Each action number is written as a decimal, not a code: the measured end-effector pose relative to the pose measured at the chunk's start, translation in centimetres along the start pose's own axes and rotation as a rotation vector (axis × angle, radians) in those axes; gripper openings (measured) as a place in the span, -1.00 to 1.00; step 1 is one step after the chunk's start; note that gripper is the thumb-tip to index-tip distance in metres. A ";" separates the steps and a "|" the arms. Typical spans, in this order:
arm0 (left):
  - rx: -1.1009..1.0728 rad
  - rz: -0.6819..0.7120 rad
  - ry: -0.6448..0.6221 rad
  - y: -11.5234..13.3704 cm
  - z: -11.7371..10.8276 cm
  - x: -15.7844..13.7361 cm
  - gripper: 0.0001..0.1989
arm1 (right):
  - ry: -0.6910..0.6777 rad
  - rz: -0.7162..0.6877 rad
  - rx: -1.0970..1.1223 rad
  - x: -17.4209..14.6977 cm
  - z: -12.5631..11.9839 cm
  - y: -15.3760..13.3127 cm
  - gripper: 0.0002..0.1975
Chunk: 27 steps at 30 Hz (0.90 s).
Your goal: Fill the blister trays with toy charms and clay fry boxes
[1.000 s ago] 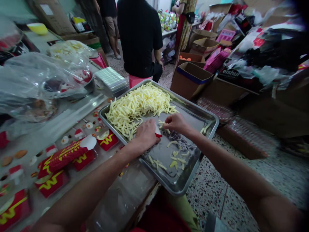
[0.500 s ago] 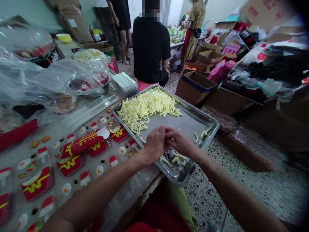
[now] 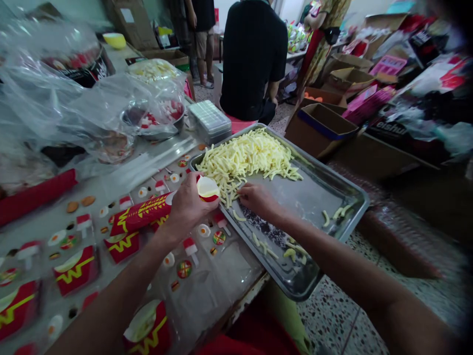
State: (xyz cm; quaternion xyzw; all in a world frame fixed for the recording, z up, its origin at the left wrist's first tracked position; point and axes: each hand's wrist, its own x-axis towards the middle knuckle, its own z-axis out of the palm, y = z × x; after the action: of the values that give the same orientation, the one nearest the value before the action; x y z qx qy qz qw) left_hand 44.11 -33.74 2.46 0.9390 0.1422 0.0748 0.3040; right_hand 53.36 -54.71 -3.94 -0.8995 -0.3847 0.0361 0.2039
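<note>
My left hand [image 3: 189, 202] is closed around a small red fry carton [image 3: 208, 188], its pale open mouth tilted toward the tray. My right hand [image 3: 254, 198] has its fingers curled together at the near left edge of a heap of pale yellow french fry pieces [image 3: 251, 157]; what lies between the fingertips is hidden. The heap fills the far left part of a metal tray [image 3: 334, 178]. A nested stack of red cartons [image 3: 142, 213] with yellow zigzag marks lies left of my left hand.
Clear packs with red fry cartons [image 3: 76, 270] and small food-shaped pieces cover the table. Plastic bags, a metal bowl [image 3: 136, 129] and stacked clear cases [image 3: 210, 122] stand farther back. A seated person [image 3: 254, 59] is beyond the tray. Cardboard boxes [image 3: 327, 129] stand right.
My hands, together over the tray before, have parted. My left hand has moved left with the carton, its mouth now showing; my right hand has reached the heap's edge. The view has shifted.
</note>
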 end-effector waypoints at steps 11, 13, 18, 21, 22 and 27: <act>-0.015 0.265 -0.103 0.7 1.9 -2.7 -0.34 | 0.310 0.496 0.852 -4.1 -4.3 -1.1 -0.74; -0.063 0.294 -0.140 1.7 2.4 -3.5 -0.33 | 0.258 0.467 0.875 -4.7 -5.2 -3.0 -0.75; -0.076 0.312 -0.036 3.3 3.6 -5.5 -0.48 | 0.194 0.271 0.308 -5.2 -4.6 -9.3 -0.87; -0.026 0.313 0.024 2.1 2.4 -6.6 -0.58 | 0.083 0.073 0.076 -4.9 -4.2 -12.9 -0.76; -0.015 0.307 0.039 1.4 1.6 -7.0 -0.57 | 0.029 0.004 0.101 -4.6 -4.2 -13.9 -0.75; -0.042 0.168 0.171 -3.1 -4.3 -9.9 -0.36 | 0.048 -0.240 0.279 -3.1 -3.4 -19.3 -0.82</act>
State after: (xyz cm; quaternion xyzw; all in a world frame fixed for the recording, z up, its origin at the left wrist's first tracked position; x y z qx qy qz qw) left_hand 33.05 -32.04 3.59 0.9311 0.0871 0.1829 0.3032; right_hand 38.86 -46.11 6.48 -0.8108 -0.4754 0.0430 0.3387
